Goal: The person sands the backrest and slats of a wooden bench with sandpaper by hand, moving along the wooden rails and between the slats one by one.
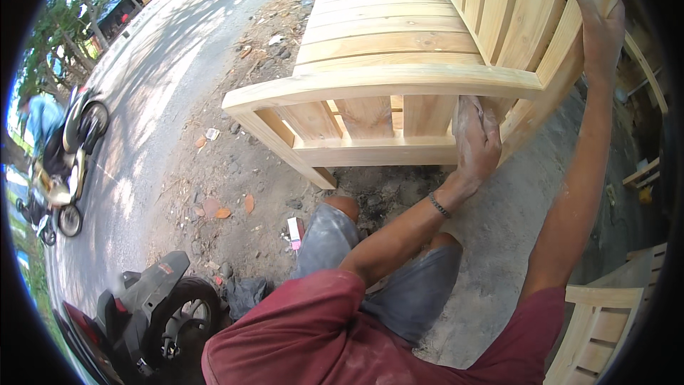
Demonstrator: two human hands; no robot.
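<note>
A pale, unpainted wooden bench (388, 44) with a slatted seat stands before me, its side panel and curved armrest (377, 84) nearest. My left hand (479, 139), dusty with pale powder, reaches up under the armrest against the rightmost side slats. Its fingers are pressed together, and whatever they may hold is hidden. Higher up, my right hand (603, 36) grips the corner of the bench's backrest (524, 25). The thumb lies on the inner face there, while the other fingers are mostly out of sight behind the wood.
Behind me at the left is a parked black motorcycle (167, 314). A rider on a motorbike (60, 150) is on the road (135, 150). A small white-and-pink box (295, 232) lies by my knee. Another slatted wooden piece (602, 324) stands at the lower right.
</note>
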